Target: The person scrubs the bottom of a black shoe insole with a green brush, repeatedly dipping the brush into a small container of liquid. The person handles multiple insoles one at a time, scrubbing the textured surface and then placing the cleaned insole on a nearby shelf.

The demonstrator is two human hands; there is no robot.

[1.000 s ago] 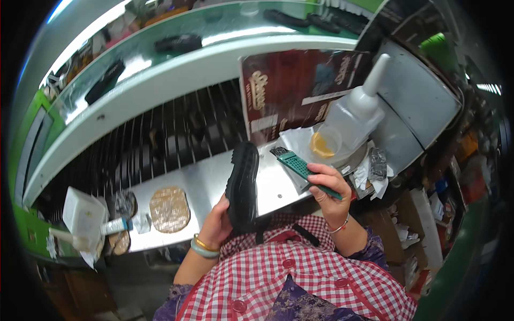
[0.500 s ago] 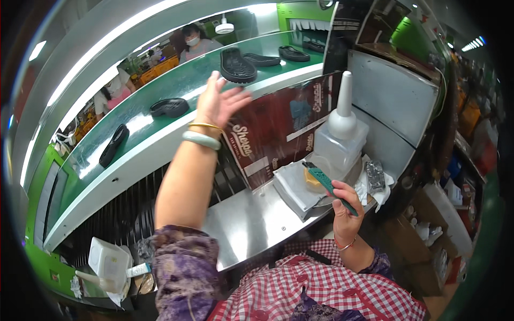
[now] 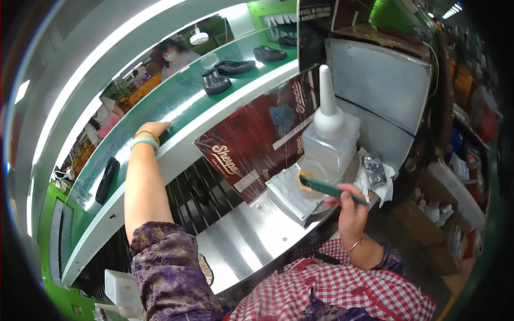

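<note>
My left hand [image 3: 154, 128] reaches over the green conveyor belt [image 3: 184, 109]. Its fingers bend around a black shoe sole [image 3: 165, 134], mostly hidden beneath them. In my right hand [image 3: 352, 213] is a slim green brush [image 3: 326, 188] with a dark tip. That tip is close to the yellow-coated edge [image 3: 305, 181] of a dish under a translucent square bottle [image 3: 331, 140] with a tall white cone spout. More black soles lie farther along the belt, a pair of them [image 3: 216, 82] [image 3: 235, 67] close together. Another sole [image 3: 107, 180] rests left of my left hand.
A white pad of sheets [image 3: 289, 195] sits on the metal worktop [image 3: 243, 243]. A dark red printed board [image 3: 257, 134] stands below the belt's edge. A black wrapped block [image 3: 373, 170] lies on white tissue. Someone in a mask [image 3: 174, 58] is across the belt.
My left hand has swung left and down from the far soles to the nearer one, covering it. The soles have shifted along the belt to the left. The brush now lies flatter.
</note>
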